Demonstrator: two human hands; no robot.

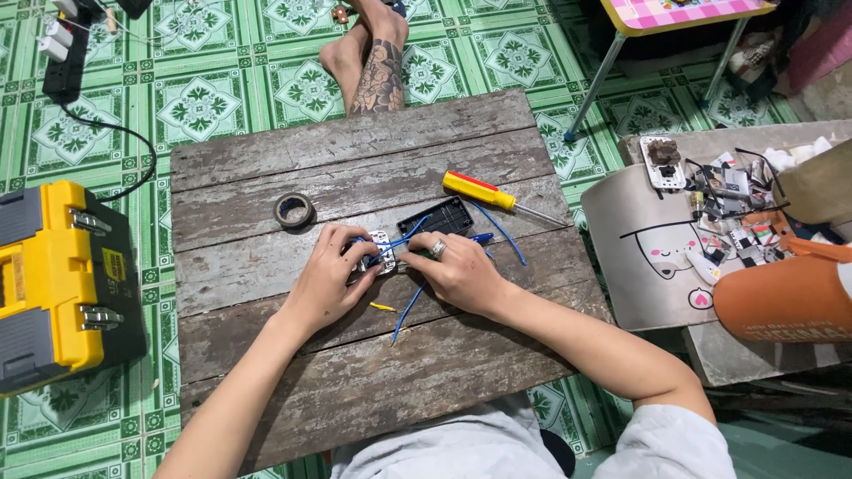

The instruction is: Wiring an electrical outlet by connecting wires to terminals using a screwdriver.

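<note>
Person wore a pale grey short-sleeved shirt, forearms bare. Silver ring on right hand (454, 269); left hand (330, 275) bare, no rings, watch or gloves.

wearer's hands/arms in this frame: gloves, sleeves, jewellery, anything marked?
No gloves: both hands are bare. The right hand wears a silver-coloured ring on one finger; the left hand shows no ring or band. Both forearms are uncovered, with no watch, strap or cable visible. A light grey short sleeve shows at the right upper arm. No marks visible on either arm.
</note>
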